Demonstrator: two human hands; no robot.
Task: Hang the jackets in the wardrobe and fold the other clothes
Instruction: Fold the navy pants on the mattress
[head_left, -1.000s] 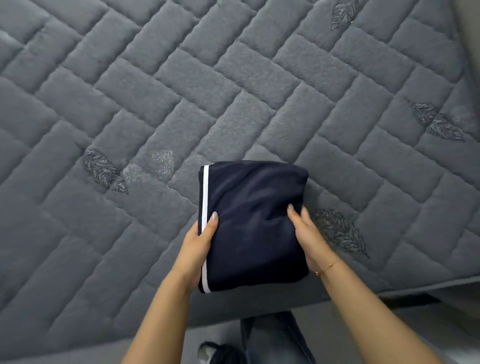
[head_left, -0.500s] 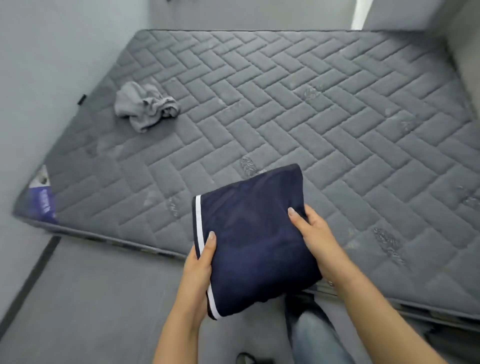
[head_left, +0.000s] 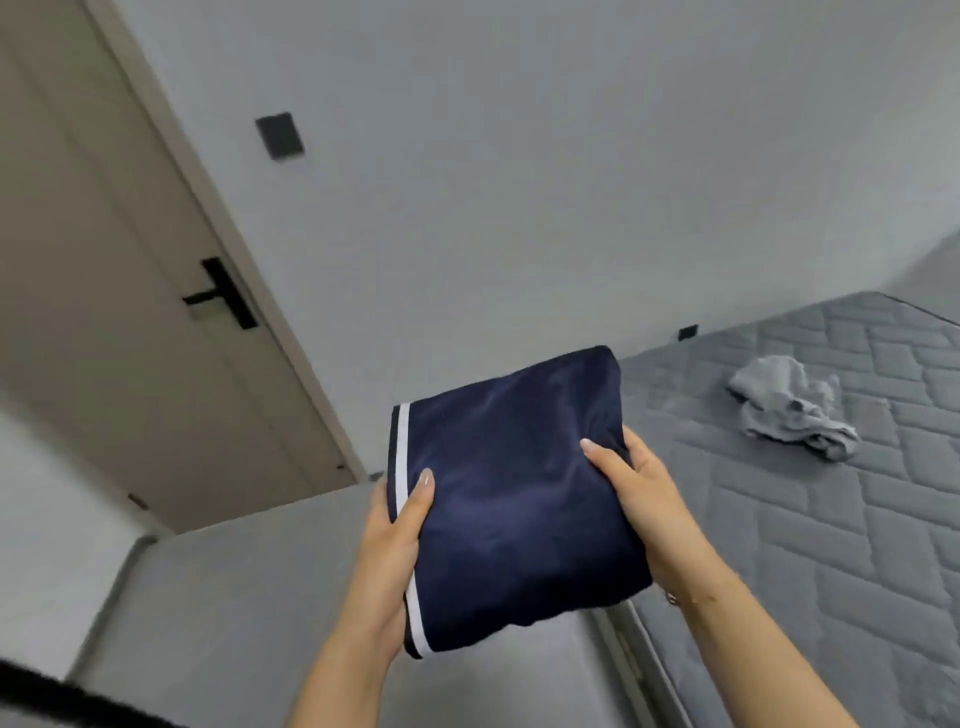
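A folded navy garment (head_left: 509, 499) with a white stripe along its left edge is held up in the air, off the mattress. My left hand (head_left: 389, 545) grips its left edge, thumb on top across the stripe. Gripping the right edge is my right hand (head_left: 639, 493), thumb lying on the fabric. A crumpled grey garment (head_left: 789, 410) lies on the grey quilted mattress (head_left: 831, 545) at the right.
A beige door (head_left: 104, 312) with a black handle (head_left: 223, 296) stands at the left. Grey wall with a dark switch plate (head_left: 280, 136) fills the middle. Grey floor (head_left: 234, 597) lies below my arms, left of the mattress edge.
I lifted the folded navy garment off the mattress with both hands and turned left. The view swung from the mattress to the wall and door.
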